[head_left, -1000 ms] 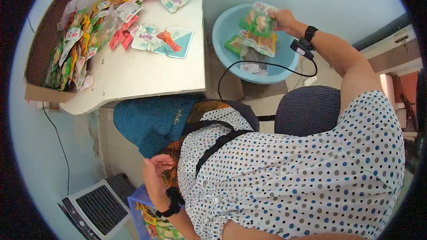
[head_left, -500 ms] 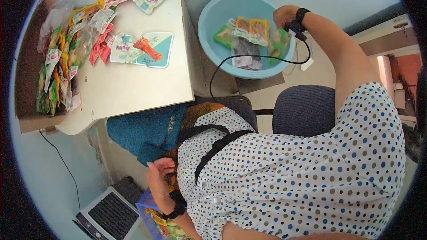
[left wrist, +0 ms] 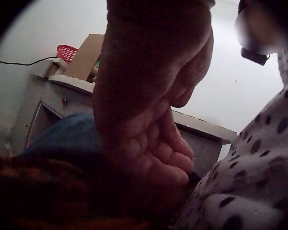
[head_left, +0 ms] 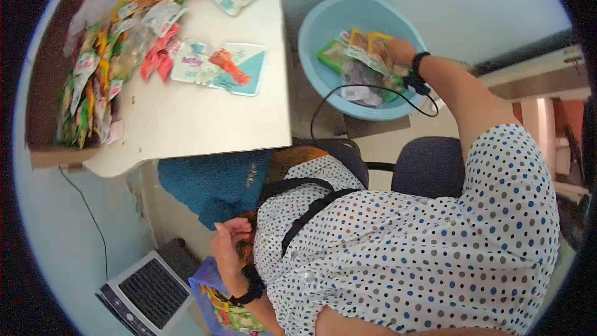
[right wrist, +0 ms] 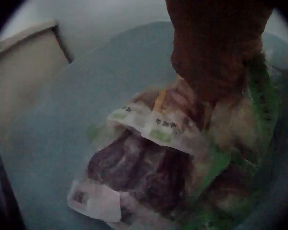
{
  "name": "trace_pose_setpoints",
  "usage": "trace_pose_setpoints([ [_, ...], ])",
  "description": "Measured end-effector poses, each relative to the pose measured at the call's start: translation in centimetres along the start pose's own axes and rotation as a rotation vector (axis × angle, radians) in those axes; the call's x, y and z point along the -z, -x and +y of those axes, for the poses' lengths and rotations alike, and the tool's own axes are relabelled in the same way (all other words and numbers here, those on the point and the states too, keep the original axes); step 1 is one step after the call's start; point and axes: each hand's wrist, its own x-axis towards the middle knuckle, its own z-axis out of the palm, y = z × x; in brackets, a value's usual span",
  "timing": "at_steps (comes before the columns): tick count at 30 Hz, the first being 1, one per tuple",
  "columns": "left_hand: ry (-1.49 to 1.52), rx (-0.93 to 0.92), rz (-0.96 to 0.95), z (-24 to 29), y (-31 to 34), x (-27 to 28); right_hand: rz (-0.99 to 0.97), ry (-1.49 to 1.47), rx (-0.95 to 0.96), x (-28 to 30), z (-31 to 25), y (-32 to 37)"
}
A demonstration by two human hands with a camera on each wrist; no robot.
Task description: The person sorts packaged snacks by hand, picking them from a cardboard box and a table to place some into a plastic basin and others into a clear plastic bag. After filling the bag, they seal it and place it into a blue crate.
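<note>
The right hand (head_left: pixel 401 51) is down inside the basin (head_left: pixel 323 25), lying on the heap of packets (head_left: pixel 364 50) at the basin's far side. The wrist view shows it dark and close over a green-edged packet (right wrist: pixel 259 120). I cannot tell whether the fingers pinch a packet or only press on the heap. The left hand (left wrist: pixel 149 129) is well apart from the basin, down at the lap, with its fingers loosely curled and holding nothing.

The packets overlap one another and look slick. If the hand lifts one, its neighbours may well come along, slide up the basin wall and drop over the rim. A shallow pinch on a sealed edge could also slip and let the packet fall back.

A black cable (head_left: pixel 348 90) loops from the wrist strap across the basin's near rim. A quick lift of the hand could catch that loop on the rim or on a packet corner, and then jerk the basin.

The stand (head_left: pixel 373 126) under the basin looks narrower than the basin itself. A hard press near the rim might therefore tilt the basin and spill the heap.

The table (head_left: pixel 205 112) stands just beside the basin, with a gap between them. A packet carried loosely across could drop there, out of easy reach.
</note>
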Motion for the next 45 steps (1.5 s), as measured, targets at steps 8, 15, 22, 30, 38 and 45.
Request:
trace_pose_setpoints([
  [8,0.007,-0.078,-0.030,-0.4,-0.4,0.0,0.221,-0.119,-0.095,2.2,-2.3,2.6],
  [15,0.028,-0.148,0.027,-0.2,1.0,0.3,-0.022,0.270,0.057,8.0,-7.1,2.2],
  [22,-0.030,-0.205,0.033,-1.2,0.3,0.9,-0.412,0.283,0.624,10.9,-16.7,3.6],
  [30,-0.018,-0.299,0.037,-1.5,0.1,1.8,-0.764,-0.623,1.118,18.0,-31.3,17.0],
  [38,-0.061,-0.347,0.101,1.7,2.0,1.8,-0.156,-1.412,0.817,25.8,-42.5,5.1],
  [45,-0.045,-0.349,0.150,0.9,4.5,2.4,-0.085,-1.516,0.437,24.2,-47.1,-4.2],
])
